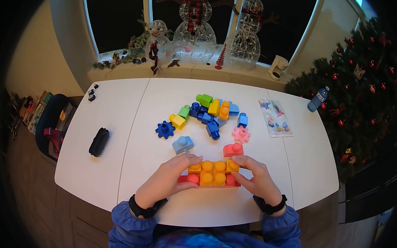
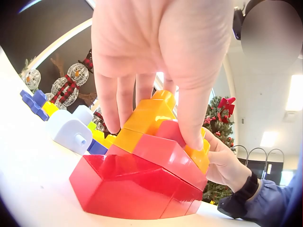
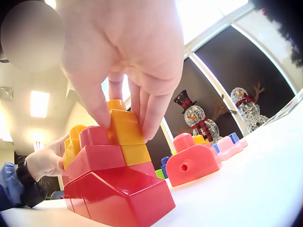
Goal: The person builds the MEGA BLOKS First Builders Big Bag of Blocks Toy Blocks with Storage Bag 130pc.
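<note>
A toy block build of red, coral and orange blocks (image 1: 213, 173) sits on the table close to the person. Its wide red base (image 2: 128, 191) has slanted ends, with coral blocks above and orange blocks on top. The left hand (image 1: 170, 175) holds its left end, thumb by a coral stud and fingers behind the orange part. At the other end, the right hand (image 1: 261, 181) pinches an orange block (image 3: 127, 126) between thumb and fingers. Just beyond the hands lie a light blue block (image 1: 182, 145) and a coral block (image 1: 233, 150), each with a rounded side.
Several loose blocks (image 1: 213, 108) lie in the table's middle, with a dark blue gear (image 1: 165, 130) and a pink gear (image 1: 241, 134) nearby. A picture sheet (image 1: 275, 118) and bottle (image 1: 318, 99) are at right, a black case (image 1: 99, 142) at left.
</note>
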A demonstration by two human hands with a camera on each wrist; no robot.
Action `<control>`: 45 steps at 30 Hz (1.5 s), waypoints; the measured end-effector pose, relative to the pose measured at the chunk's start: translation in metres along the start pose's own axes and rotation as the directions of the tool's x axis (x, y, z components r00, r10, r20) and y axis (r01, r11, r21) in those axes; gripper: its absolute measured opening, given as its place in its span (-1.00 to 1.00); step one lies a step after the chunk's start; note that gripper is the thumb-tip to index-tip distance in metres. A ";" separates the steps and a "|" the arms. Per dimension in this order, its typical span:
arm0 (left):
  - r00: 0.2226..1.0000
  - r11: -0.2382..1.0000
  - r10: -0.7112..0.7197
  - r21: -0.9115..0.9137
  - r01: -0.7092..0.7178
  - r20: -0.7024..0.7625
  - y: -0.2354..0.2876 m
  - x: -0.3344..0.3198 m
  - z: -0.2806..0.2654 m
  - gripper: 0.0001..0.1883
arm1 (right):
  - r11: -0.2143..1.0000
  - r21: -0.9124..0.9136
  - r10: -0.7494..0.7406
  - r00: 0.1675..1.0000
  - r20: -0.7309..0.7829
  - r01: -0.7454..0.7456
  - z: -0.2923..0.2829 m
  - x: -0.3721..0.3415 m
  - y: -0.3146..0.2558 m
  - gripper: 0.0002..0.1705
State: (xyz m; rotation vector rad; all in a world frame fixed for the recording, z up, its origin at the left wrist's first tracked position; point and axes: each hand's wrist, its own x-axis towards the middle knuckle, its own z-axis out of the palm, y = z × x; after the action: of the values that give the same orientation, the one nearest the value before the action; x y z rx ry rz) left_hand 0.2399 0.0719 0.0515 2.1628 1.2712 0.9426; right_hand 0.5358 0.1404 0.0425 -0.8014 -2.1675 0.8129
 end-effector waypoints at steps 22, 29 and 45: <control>1.000 0.999 0.011 -0.045 -0.011 0.004 -0.003 -0.001 -0.002 -0.30 | 0.614 -0.734 0.266 0.952 -0.155 -0.291 0.014 0.181 0.073 -0.57; 0.999 0.999 0.044 0.005 -0.044 0.006 -0.006 -0.001 0.000 -0.26 | 0.873 -0.428 0.192 0.972 -0.137 -0.232 -0.022 0.175 0.041 -0.64; 0.987 0.984 -0.156 -0.080 0.158 0.035 -0.008 -0.005 0.004 -0.19 | 0.907 -0.320 -0.205 0.950 0.236 0.275 -0.010 0.054 -0.040 -0.71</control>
State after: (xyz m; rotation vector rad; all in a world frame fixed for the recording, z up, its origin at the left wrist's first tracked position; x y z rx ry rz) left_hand 0.2365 0.0711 0.0415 1.9741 1.3429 0.8809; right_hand 0.5003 0.1582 0.0975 -0.6199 -2.5720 0.3969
